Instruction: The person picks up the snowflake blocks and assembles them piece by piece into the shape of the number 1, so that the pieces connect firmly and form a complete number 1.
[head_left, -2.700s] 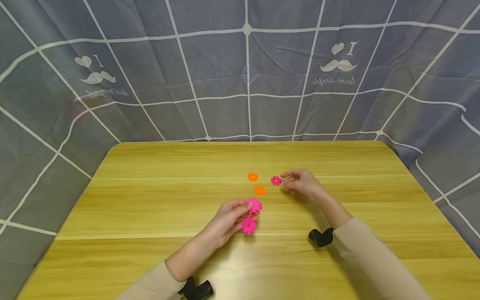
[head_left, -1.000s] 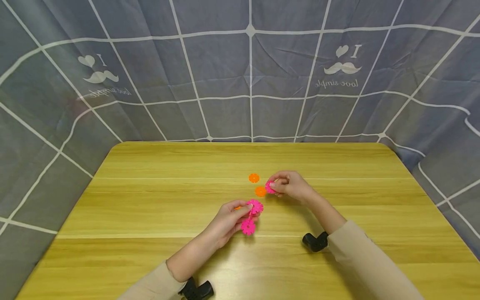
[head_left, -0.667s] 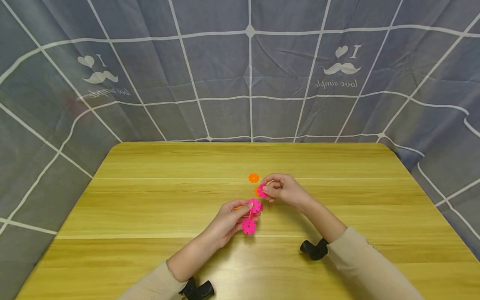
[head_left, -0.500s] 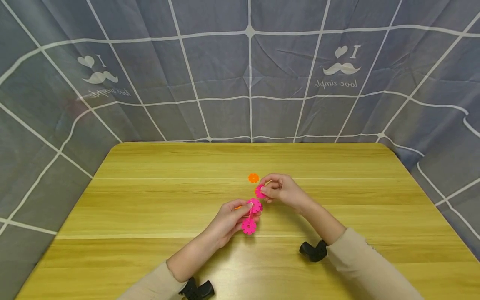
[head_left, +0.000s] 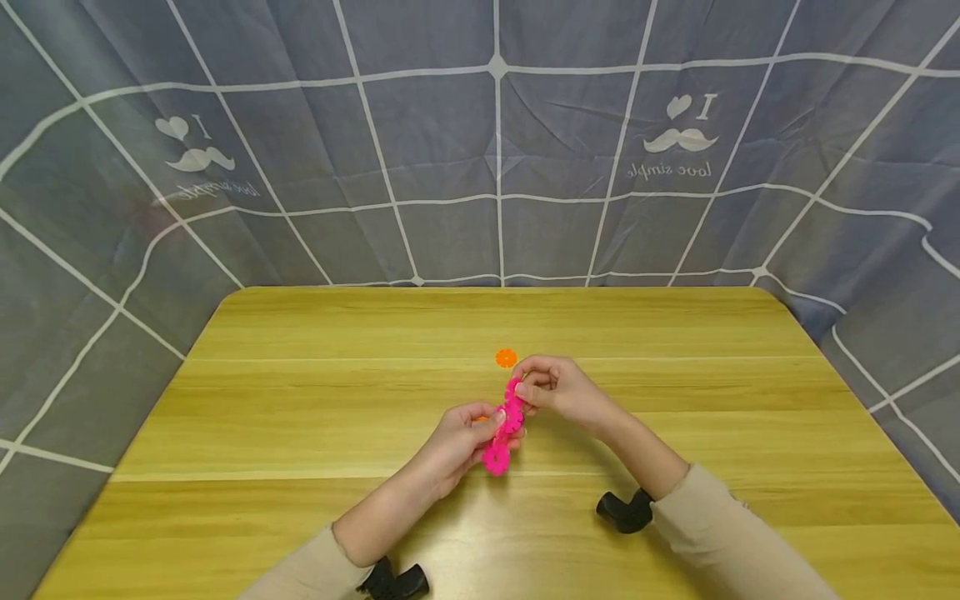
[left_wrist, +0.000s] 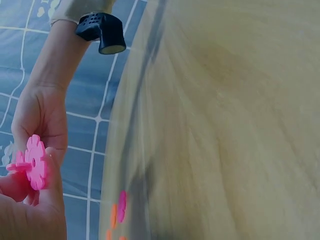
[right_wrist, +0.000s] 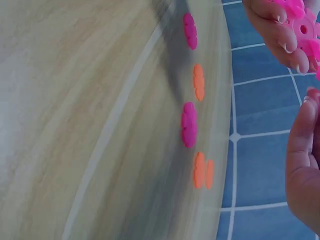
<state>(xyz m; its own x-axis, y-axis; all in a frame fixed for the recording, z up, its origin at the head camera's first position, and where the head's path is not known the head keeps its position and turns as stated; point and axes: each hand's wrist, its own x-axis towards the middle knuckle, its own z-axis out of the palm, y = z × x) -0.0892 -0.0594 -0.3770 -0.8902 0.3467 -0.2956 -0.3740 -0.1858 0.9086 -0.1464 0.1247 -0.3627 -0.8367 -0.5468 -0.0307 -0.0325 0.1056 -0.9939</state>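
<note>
Between thumb and fingers, my left hand [head_left: 459, 440] holds a few joined pink snowflake building discs [head_left: 497, 459], notched round the rim like flowers. The lowest hangs free below the fingers. My right hand [head_left: 564, 390] pinches another pink disc [head_left: 512, 389] at the upper end of the joined ones; edges meet there, but whether the slots are engaged I cannot tell. Fingers hide part of each disc. In the left wrist view, one pink disc [left_wrist: 36, 162] shows its centre hole and notches. In the right wrist view, the joined discs [right_wrist: 303, 29] are cut by the frame edge.
An orange disc [head_left: 506, 358] lies flat on the wooden table [head_left: 300, 400] beyond the hands. In the right wrist view, a magenta disc [right_wrist: 189, 125] and orange disc [right_wrist: 199, 82] lie among several loose ones. A grey checked curtain [head_left: 450, 167] surrounds the table.
My right hand took the loose pink disc from the table and brought it left and nearer to the discs in my left hand. The left hand has stayed almost in place.
</note>
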